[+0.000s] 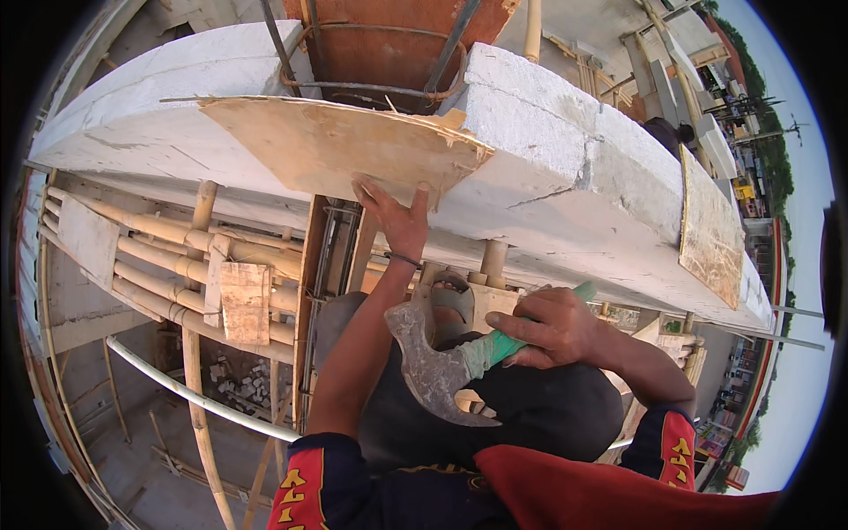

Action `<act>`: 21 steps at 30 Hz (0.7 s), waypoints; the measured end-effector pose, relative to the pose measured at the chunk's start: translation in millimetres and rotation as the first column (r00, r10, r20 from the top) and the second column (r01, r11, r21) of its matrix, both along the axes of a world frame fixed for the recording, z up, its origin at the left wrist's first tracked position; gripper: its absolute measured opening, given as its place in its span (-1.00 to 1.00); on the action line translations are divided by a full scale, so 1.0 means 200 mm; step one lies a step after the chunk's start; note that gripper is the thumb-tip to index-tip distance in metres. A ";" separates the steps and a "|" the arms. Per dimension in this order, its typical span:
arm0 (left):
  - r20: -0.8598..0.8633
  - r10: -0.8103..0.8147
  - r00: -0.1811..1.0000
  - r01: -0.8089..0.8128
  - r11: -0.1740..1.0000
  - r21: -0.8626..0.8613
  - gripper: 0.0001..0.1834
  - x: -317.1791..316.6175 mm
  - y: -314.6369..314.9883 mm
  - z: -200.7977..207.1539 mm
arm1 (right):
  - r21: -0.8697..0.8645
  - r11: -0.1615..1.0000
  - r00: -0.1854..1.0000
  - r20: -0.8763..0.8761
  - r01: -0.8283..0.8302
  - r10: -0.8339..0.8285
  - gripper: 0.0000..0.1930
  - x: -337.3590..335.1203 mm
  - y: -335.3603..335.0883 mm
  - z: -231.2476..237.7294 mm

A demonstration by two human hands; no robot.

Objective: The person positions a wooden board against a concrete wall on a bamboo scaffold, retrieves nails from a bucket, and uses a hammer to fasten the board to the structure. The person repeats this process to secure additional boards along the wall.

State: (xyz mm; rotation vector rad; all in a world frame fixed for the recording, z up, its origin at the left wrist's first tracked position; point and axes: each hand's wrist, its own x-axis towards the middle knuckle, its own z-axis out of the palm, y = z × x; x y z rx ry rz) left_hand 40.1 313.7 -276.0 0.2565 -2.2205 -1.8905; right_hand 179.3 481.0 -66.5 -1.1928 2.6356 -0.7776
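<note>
A thin plywood sheet point(327, 141) with a splintered top edge lies against the white block wall, across the gap between two blocks. My left hand point(396, 216) presses on its lower edge with fingers spread. In my right hand point(552, 327) is a claw hammer point(433, 367), gripped by a handle wrapped in green material. Its worn grey metal head points left, above my dark-trousered knees and apart from the plywood. Whether the left fingertips touch anything besides the sheet I cannot tell.
Steel bars with a tie ring point(389, 87) stand in the wall gap. Another plywood piece point(712, 230) leans on the wall at right. Bamboo scaffolding point(177, 252) lies left, high above a floor with rubble point(243, 384). My sandalled foot point(450, 305) rests beneath me.
</note>
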 end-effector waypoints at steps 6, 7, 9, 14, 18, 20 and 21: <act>-0.029 0.008 1.000 -0.008 1.000 0.030 0.21 0.01 0.01 -0.03 | 0.189 0.928 0.947 -0.043 0.321 -0.319 -0.41 -0.03 -0.02 0.01; -0.084 0.013 0.996 -0.007 0.998 0.067 0.20 0.00 0.01 -0.03 | 0.160 0.953 0.966 -0.043 0.259 -0.255 -0.42 -0.03 -0.02 0.02; -0.056 0.009 0.998 -0.008 0.999 0.033 0.19 0.01 0.01 -0.03 | 0.107 0.989 0.995 -0.017 0.101 -0.100 -0.42 -0.03 -0.02 0.02; -0.011 -0.003 1.000 0.003 1.000 -0.008 0.17 0.00 0.00 -0.01 | 0.224 0.910 0.932 0.024 0.349 -0.363 -0.43 -0.05 -0.02 0.02; -0.028 0.001 1.000 -0.001 1.000 0.008 0.18 0.00 0.00 -0.01 | 0.088 0.981 0.985 -0.032 0.172 -0.170 -0.44 -0.06 -0.02 0.01; -0.023 0.007 1.000 -0.008 1.000 -0.018 0.17 0.00 0.01 -0.02 | 0.065 0.998 0.999 -0.041 0.003 0.000 -0.44 -0.06 -0.02 0.01; -0.006 0.002 1.000 -0.002 1.000 -0.025 0.17 0.00 0.00 -0.03 | -0.027 0.992 0.989 -0.088 -0.122 0.119 -0.44 -0.07 -0.01 0.01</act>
